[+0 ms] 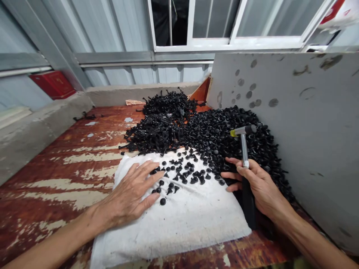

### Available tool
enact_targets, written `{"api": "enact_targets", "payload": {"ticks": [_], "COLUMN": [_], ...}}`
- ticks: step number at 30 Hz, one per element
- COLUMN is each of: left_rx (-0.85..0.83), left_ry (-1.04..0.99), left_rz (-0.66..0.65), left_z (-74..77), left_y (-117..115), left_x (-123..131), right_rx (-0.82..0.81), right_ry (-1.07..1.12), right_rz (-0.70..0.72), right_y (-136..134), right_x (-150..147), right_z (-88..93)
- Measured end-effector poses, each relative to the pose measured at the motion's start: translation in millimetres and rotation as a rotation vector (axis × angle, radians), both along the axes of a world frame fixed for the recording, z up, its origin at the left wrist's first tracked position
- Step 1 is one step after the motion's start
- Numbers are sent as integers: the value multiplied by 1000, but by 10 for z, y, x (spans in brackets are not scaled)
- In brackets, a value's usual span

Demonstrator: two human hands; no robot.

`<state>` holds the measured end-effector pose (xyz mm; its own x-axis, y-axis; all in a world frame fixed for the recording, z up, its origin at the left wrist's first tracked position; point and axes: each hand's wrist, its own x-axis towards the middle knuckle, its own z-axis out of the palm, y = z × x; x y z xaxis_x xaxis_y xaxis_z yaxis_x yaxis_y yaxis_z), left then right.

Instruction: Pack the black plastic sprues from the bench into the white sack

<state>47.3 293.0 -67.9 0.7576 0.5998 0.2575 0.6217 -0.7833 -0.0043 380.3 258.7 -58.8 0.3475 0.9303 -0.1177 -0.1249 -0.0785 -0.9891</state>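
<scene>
My left hand (137,188) lies with fingers spread on a white cloth (185,224), at the left edge of some scattered small black parts (185,173). These have round heads and short stems, like mushroom-shaped plugs. In my right hand (255,179) is a small mallet (244,149) with a metal neck, a yellow tip, a black tip and a black handle. It stands head up, its handle between thumb and palm, while the other fingers reach toward the cloth's right edge. Beside the mallet head rises a big pile of the same black parts (224,123).
Behind the cloth lies a heap of longer black stemmed pieces (162,123). A grey board (308,112) stands along the right side. The worn red-brown table (70,179) meets a concrete ledge (42,130) bearing a red box (53,85). A window (213,22) is above.
</scene>
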Motion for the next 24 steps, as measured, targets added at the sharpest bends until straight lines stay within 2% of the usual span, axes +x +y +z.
{"api": "enact_targets", "payload": {"ticks": [2,5,9,12,15,19,24], "left_rx": [-8,-14,-3,-6,-20,-34,14], "left_ry": [23,97,147,158,107,-18,69], "left_rz": [-50,-131,-127,-142,-189,-149,-48], "left_z": [-10,-62,-118,-129,-116,-59,-90], "left_y": [-14,-91,-266,-407,-490,-369,-21], "left_x": [129,241,130,-35,-136,-134,-246], "right_rx": [60,89,-51,-106,-171,-332,-349], "right_ry": [-117,-273,-409,-373,-170,83,136], "right_rz": [54,214,390,451,524,427,302], "right_y": [-39,-81,-52,17,88,161,180], "right_x": [-56,-149,-192,-193,-258,-380,-385], "right_z": [16,78,202,266,266,198,117]}}
